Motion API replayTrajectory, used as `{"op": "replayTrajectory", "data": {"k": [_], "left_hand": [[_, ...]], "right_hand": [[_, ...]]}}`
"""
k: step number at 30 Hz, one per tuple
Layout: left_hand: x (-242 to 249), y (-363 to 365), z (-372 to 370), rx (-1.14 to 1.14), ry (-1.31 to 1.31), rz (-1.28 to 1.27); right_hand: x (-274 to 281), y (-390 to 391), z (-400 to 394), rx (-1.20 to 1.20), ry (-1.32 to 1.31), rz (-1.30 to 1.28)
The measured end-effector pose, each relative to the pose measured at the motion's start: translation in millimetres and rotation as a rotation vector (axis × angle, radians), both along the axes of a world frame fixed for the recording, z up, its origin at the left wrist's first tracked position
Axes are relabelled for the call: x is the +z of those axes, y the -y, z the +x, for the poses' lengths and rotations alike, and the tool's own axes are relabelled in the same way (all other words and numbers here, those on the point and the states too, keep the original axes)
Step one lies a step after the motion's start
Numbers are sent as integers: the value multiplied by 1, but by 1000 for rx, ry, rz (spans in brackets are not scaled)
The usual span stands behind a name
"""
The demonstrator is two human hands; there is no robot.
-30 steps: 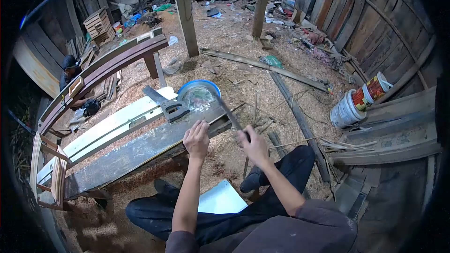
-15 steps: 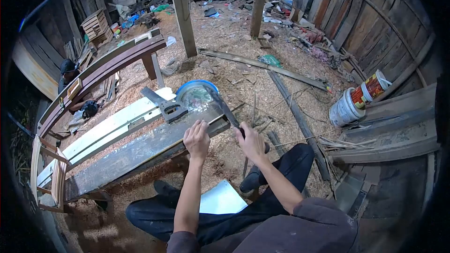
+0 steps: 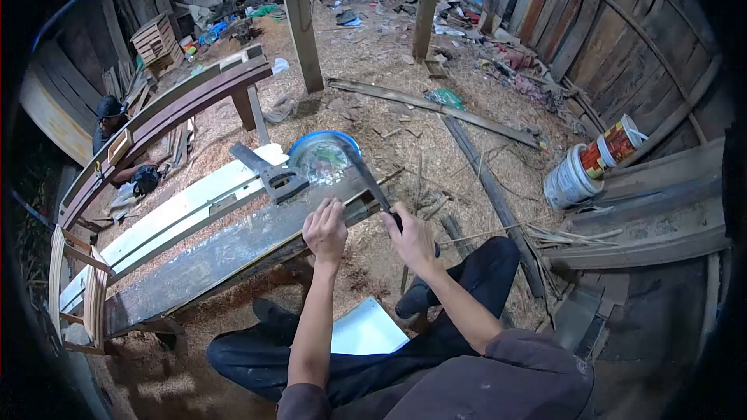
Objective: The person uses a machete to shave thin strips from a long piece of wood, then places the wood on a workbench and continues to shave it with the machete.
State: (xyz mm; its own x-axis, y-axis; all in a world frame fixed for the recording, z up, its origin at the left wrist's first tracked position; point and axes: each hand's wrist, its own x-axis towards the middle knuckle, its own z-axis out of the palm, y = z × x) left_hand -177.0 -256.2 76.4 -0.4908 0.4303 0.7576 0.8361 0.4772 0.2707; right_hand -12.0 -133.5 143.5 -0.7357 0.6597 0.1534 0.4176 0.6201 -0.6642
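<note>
A long dark blade-like tool (image 3: 364, 172) slants over the right end of the low wooden bench (image 3: 210, 253). My right hand (image 3: 411, 241) is wrapped round the tool's black handle. My left hand (image 3: 325, 231) is closed above the bench's near edge; what its fingers hold, if anything, is too small to make out. Behind the tool lies a round blue-rimmed basin (image 3: 323, 157). A handsaw (image 3: 278, 184) rests on the bench left of the basin, near a long white board (image 3: 183, 211).
A curved dark-red beam (image 3: 179, 114) stands at the left, with a person (image 3: 111, 117) behind it. Stacked buckets (image 3: 574, 175) are at the right. A dark plank (image 3: 490, 187) lies on the shavings-covered floor. White paper (image 3: 369, 328) lies between the legs.
The view has shifted slightly. My right hand and the tool have moved a little to the left and back towards me. At the far left, the other person's head has risen into clearer view.
</note>
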Motion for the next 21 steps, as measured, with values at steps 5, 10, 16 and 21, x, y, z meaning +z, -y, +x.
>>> {"op": "replayTrajectory", "data": {"k": [5,10,16,21], "left_hand": [[-3,-4,-6,15,-18,31],[3,-8,-9,5,-5,16],[-2,-7,-7,6,0,-20],[3,-8,-4,7,11,-16]], "right_hand": [[1,2,7,146,-149,-1],[-18,-16,-4,-63,4,16],[-7,-12,7,72,-115,-53],[-21,-21,0,-73,-1,50]]}}
